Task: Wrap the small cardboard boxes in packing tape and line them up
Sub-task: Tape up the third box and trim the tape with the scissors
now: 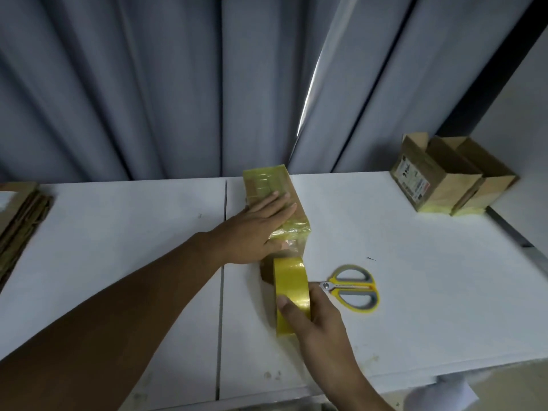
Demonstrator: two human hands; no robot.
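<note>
Yellow glossy tape roll (290, 281) near cardboard box (267, 179).

Flattened cardboard stack (20, 221): cut off by left edge.
Label (410, 180) on far open box (450, 188): print too small to read.
Scissors (354, 287): blades hidden behind tape roll (292, 295) and right hand (321, 315).
White object (444, 393), bottom edge: blurred, unidentifiable.

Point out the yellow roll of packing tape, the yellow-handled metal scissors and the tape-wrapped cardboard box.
Yellow roll of packing tape (292, 292): head view, outer band.
Yellow-handled metal scissors (351, 287): head view, between the handles.
Tape-wrapped cardboard box (264, 179): head view, far top face.
</note>
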